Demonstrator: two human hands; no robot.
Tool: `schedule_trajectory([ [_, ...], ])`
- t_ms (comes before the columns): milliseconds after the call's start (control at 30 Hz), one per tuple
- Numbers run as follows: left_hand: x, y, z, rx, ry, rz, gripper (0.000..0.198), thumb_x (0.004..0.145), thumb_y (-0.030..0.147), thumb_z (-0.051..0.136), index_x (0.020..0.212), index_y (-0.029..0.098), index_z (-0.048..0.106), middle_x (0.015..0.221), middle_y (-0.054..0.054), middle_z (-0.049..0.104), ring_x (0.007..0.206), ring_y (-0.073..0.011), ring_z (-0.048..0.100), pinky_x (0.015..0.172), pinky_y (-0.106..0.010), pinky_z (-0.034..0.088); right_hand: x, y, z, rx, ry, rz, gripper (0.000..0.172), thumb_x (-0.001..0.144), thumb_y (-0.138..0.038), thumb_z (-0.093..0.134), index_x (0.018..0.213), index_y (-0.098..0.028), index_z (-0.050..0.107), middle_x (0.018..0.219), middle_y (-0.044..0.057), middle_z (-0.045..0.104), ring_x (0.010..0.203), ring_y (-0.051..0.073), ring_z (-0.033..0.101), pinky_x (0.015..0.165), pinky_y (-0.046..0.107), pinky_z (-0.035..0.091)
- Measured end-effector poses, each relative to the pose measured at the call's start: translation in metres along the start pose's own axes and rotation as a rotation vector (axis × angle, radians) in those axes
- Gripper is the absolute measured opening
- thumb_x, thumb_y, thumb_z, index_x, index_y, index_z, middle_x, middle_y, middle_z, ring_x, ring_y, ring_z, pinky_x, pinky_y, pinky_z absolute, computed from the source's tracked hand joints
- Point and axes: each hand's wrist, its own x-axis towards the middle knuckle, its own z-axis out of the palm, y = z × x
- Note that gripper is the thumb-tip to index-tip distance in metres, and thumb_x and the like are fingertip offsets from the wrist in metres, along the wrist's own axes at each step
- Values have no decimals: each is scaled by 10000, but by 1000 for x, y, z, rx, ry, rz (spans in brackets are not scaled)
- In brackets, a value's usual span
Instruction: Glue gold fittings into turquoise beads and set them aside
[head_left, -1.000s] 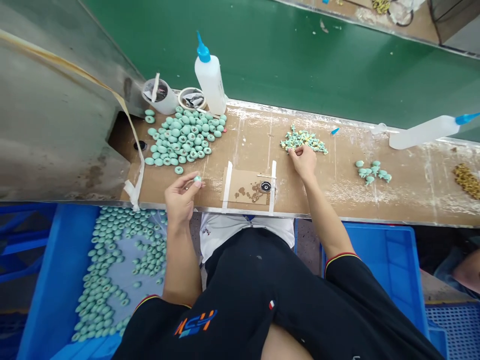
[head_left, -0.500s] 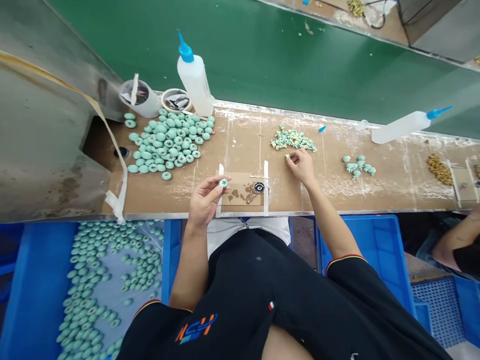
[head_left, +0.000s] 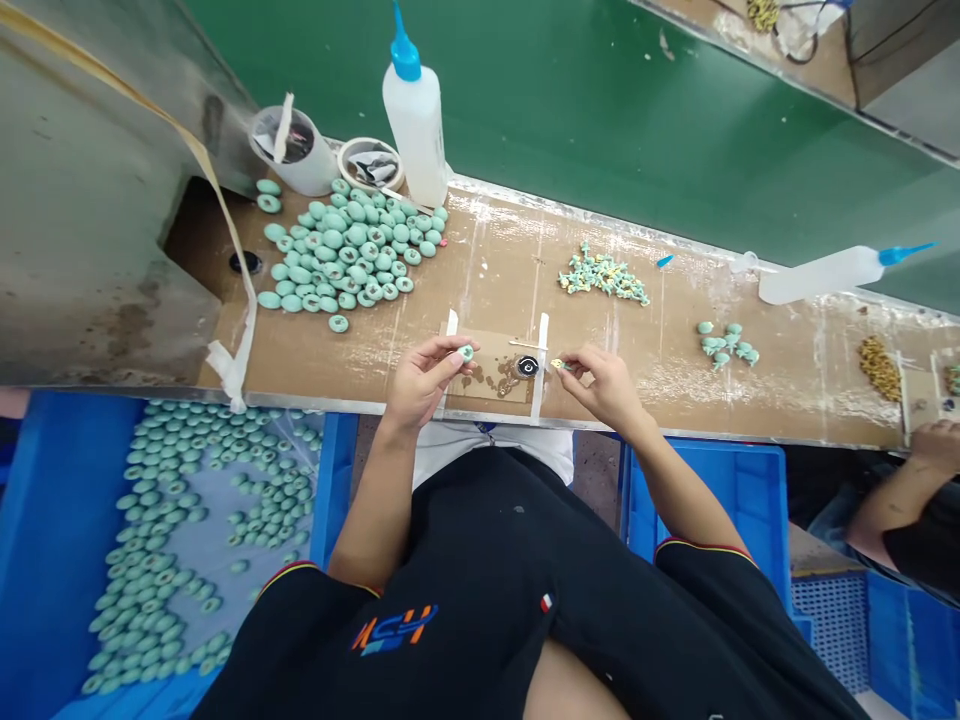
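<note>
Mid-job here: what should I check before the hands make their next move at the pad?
1. Left hand pinches a teal cap in its fingers: ok.
2. Right hand pinches a small part: ok.
3. Black fixture on the pad is uncovered, between the hands: ok.
4. Fixture is empty: cannot tell.
5. Glue bottle is upright, away from both hands: ok.
6. Co-worker's hand is far off to the right: ok.

Orange and blue logo letters on the black shorts (head_left: 394, 630), reading roughly "HSH", partly unclear
</note>
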Motion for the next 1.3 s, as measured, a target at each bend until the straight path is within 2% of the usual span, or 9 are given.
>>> schedule_trajectory([
  [100,-1,-1,0,-26,-10,-2,359,615,390,984,877,199,828,911,-64,815,685,-128,717,703,-271,614,2,-5,2,-45,-38,-77,169,1001,-328,585,982,-249,734,929,60,752,709,176,705,723,330,616],
  [233,-4,-3,-1,-44,-7,-1,363,612,396,991,874,201,833,907,-62,816,687,-123,717,683,-252,603,5,-5,7,-54,-70,-106,182,1016,-322,582,1022,-252,750,1061,82,766,705,174,722,749,349,627],
  [500,-9,-3,-7,-14,3,26,381,646,405,970,917,186,815,936,-77,811,738,-153,726,744,-306,625,9,-3,15,-79,-98,-124,152,997,-278,595,1018,-258,744,1002,74,757,770,205,735,778,361,629],
  [800,-12,-3,-7,-20,19,24,396,619,429,981,895,193,824,911,-64,809,696,-146,722,684,-285,617,13,-4,23,-159,-117,-183,190,997,-220,557,1016,-254,743,1068,101,728,930,251,733,842,409,634],
  [933,-11,-3,-7,-14,3,9,396,629,406,980,908,175,820,930,-79,807,707,-155,728,719,-310,624,15,-8,21,-121,-101,-182,172,987,-226,564,993,-236,736,1040,102,732,849,231,721,798,391,628],
  [1067,-11,-2,-7,-21,-22,8,397,632,379,986,922,164,821,960,-89,803,732,-168,737,712,-310,608,16,-13,14,4,-44,-105,132,960,-247,610,980,-235,740,999,77,731,746,189,679,745,357,604],
  [1167,-10,-3,-3,-22,-43,2,410,620,385,996,921,166,824,870,-58,784,713,-159,734,695,-284,590,17,-18,10,144,-10,11,113,943,-315,665,947,-238,747,949,58,731,748,180,664,728,344,583],
  [1233,-9,-4,2,-18,-68,-5,423,624,401,997,928,165,821,804,-35,759,703,-154,732,710,-280,592,17,-21,10,287,7,105,162,930,-386,708,932,-230,752,927,53,737,764,177,668,722,332,571],
  [1300,-8,-7,9,-28,-99,-10,435,637,414,993,948,170,812,826,-27,755,706,-145,730,733,-283,601,16,-24,12,459,11,205,236,908,-458,753,936,-223,756,914,48,748,785,175,681,730,323,571],
])
